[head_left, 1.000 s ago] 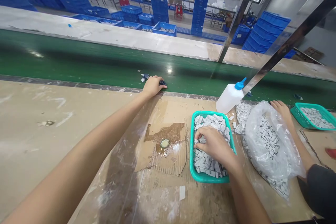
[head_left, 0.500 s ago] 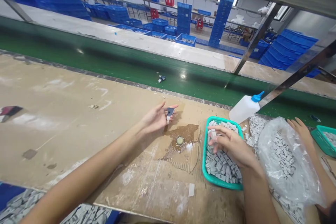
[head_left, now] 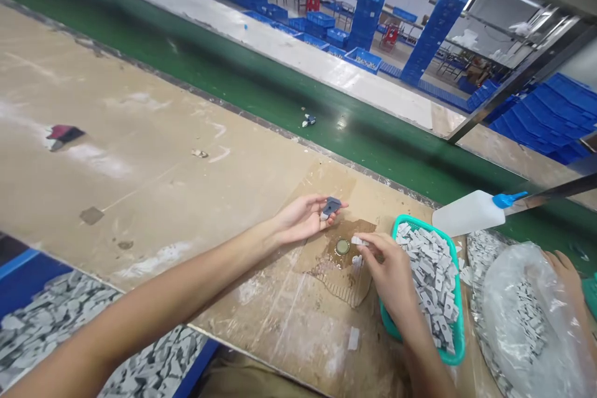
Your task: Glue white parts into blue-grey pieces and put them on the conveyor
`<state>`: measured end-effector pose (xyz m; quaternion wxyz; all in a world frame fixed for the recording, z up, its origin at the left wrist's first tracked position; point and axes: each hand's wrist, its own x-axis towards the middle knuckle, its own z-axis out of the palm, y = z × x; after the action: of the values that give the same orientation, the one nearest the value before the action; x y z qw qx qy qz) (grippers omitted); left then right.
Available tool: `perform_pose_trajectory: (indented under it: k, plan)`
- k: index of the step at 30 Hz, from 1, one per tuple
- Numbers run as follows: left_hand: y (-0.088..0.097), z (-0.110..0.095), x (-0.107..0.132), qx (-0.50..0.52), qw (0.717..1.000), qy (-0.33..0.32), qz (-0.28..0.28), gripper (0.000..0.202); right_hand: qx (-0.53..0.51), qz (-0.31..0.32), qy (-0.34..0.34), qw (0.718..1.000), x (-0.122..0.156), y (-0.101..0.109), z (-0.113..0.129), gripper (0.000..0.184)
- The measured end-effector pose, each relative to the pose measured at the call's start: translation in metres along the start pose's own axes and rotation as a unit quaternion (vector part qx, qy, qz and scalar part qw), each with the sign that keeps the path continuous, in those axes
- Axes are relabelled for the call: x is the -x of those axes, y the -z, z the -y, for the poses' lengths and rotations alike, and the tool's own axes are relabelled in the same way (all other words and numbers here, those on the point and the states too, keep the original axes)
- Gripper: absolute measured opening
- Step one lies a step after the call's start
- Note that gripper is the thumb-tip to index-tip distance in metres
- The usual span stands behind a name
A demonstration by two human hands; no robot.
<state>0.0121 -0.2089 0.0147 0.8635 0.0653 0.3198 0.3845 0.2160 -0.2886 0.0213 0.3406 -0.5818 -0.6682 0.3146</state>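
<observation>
Left hand [head_left: 302,219] palm-up (grey piece [head_left: 331,206] pinched)

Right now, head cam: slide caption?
Left hand holds a grey part above wet cardboard; right hand pinches a white piece beside a teal basket of grey parts.

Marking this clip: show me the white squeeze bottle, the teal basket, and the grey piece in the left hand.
White squeeze bottle [head_left: 466,213]: head view, on its body.
Teal basket [head_left: 459,323]: head view, on its right rim.
Grey piece [head_left: 332,205]: head view, on its upper face.
</observation>
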Motion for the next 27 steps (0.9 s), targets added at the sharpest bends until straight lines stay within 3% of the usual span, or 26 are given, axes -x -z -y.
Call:
perform_pose_trajectory:
  k: [2, 9, 16, 21, 27]
  plan:
    - [0.000, 0.001, -0.001, 0.028, 0.999, -0.024, 0.003, 0.024, 0.055, 0.004, -0.011, 0.998, 0.000, -0.002, -0.005, 0.028]
    - [0.000, -0.007, 0.005, 0.060, 0.996, -0.066, 0.027, 0.022, 0.093, 0.018, -0.051, 0.994, 0.003, -0.008, -0.007, 0.034]
    - [0.007, -0.009, 0.005, -0.052, 0.991, -0.119, 0.042, 0.012, 0.190, 0.022, 0.049, 0.980, 0.008, -0.010, -0.002, 0.018]
    - [0.012, -0.004, 0.001, -0.096, 0.987, -0.124, 0.038, 0.016, 0.211, 0.040, 0.104, 0.971, 0.007, -0.010, -0.002, 0.018]
    - [0.017, 0.002, -0.001, -0.127, 0.978, -0.146, 0.080, 0.018, 0.239, 0.055, 0.134, 0.960, 0.007, -0.012, -0.001, 0.021]
